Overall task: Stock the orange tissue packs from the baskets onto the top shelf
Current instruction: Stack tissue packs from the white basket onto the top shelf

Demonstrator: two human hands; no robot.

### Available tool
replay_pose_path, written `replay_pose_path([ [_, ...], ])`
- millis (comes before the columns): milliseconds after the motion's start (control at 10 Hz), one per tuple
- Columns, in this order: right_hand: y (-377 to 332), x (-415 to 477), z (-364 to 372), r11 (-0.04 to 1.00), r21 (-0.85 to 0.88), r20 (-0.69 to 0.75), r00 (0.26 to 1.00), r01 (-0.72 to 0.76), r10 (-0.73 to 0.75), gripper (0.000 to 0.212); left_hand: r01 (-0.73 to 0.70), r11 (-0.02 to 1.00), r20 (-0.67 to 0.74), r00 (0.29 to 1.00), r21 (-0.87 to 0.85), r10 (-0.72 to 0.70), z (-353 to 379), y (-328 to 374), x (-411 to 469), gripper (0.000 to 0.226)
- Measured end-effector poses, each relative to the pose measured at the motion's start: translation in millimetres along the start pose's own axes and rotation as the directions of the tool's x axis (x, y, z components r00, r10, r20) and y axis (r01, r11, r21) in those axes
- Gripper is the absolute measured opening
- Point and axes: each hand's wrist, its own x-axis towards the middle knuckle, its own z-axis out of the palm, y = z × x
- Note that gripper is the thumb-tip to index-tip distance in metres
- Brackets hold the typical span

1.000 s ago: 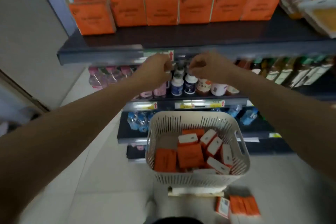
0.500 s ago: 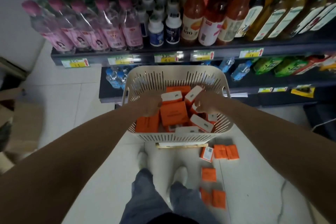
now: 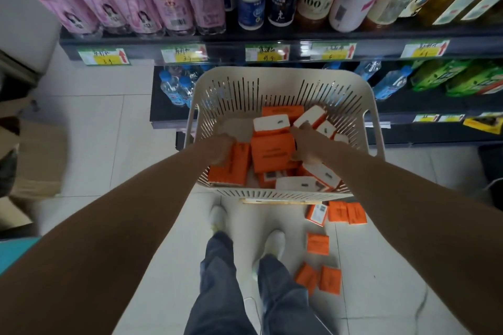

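The orange packs [image 3: 272, 153] lie in a heap inside the white basket [image 3: 280, 75] in front of you. Your left hand [image 3: 221, 147] is down in it, and its fingers curl over the top end of the left pack [image 3: 230, 171]. Your right hand [image 3: 304, 144] sits among the packs, touching the middle one, but I cannot tell if it holds anything. Loose packs [image 3: 318, 243] lie on the floor [image 3: 109, 144] by your shoes [image 3: 273, 242].
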Motion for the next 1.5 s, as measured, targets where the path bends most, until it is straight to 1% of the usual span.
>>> replay_pose_path([
  [100,0,16,7,0.996,0.007,-0.003,0.996,-0.087,0.087,0.073,-0.030,0.999,-0.023,0.999,0.015,0.030,0,-2,2,0.040],
  [200,-1,27,10,0.995,-0.044,-0.024,0.996,-0.089,0.088,0.071,-0.034,0.999,-0.042,0.998,0.026,0.035,5,-8,13,0.046],
  [300,5,46,25,0.989,-0.121,-0.049,0.996,-0.085,0.079,0.058,0.000,0.989,-0.005,1.000,0.147,0.001,5,-8,19,0.062],
  [400,2,50,31,0.980,-0.159,-0.129,0.987,-0.118,0.098,0.052,0.007,0.963,0.008,1.000,0.271,-0.009,0,-5,20,0.071],
  [500,0,52,34,0.966,-0.204,-0.174,0.977,-0.161,0.126,0.048,-0.019,0.965,-0.003,1.000,0.260,0.020,-6,-5,19,0.064],
  [600,-1,52,34,0.952,-0.276,-0.239,0.969,-0.135,0.068,0.044,-0.103,0.976,0.019,0.995,0.192,0.102,-14,-6,16,0.050],
  [700,0,50,33,0.935,-0.342,-0.265,0.964,-0.094,0.000,0.035,-0.135,0.983,0.036,0.991,0.122,0.131,-23,-4,11,0.028],
  [800,-1,51,30,0.926,-0.370,-0.260,0.965,-0.071,-0.029,0.030,-0.136,0.986,0.036,0.990,0.092,0.133,-32,2,4,0.031],
  [900,-4,54,25,0.939,-0.342,-0.241,0.969,-0.030,-0.056,0.028,-0.130,0.980,0.064,0.990,0.149,0.122,-39,8,-2,0.039],
  [1000,-12,55,20,0.978,-0.208,-0.170,0.984,0.021,-0.058,0.030,-0.122,0.980,0.076,0.991,0.157,0.112,-42,9,-5,0.028],
  [1100,-18,56,22,0.975,-0.209,-0.142,0.984,0.077,-0.108,0.036,-0.070,0.988,0.049,0.997,0.140,0.063,-46,8,-10,0.030],
  [1200,-21,56,31,0.903,-0.424,-0.135,0.982,0.063,-0.132,0.038,-0.062,0.983,0.032,0.998,0.171,0.057,-47,6,-14,0.027],
  [1300,-24,55,35,0.877,-0.480,-0.152,0.981,0.033,-0.120,0.035,-0.057,0.984,0.014,0.998,0.168,0.056,-47,5,-17,0.029],
  [1400,-24,55,34,0.875,-0.481,-0.154,0.978,0.051,-0.142,0.035,-0.053,0.989,-0.005,0.999,0.142,0.054,-48,3,-21,0.032],
  [1500,-24,52,31,0.891,-0.445,-0.133,0.977,0.090,-0.165,0.036,-0.056,0.992,-0.029,0.998,0.109,0.060,-50,3,-26,0.031],
])
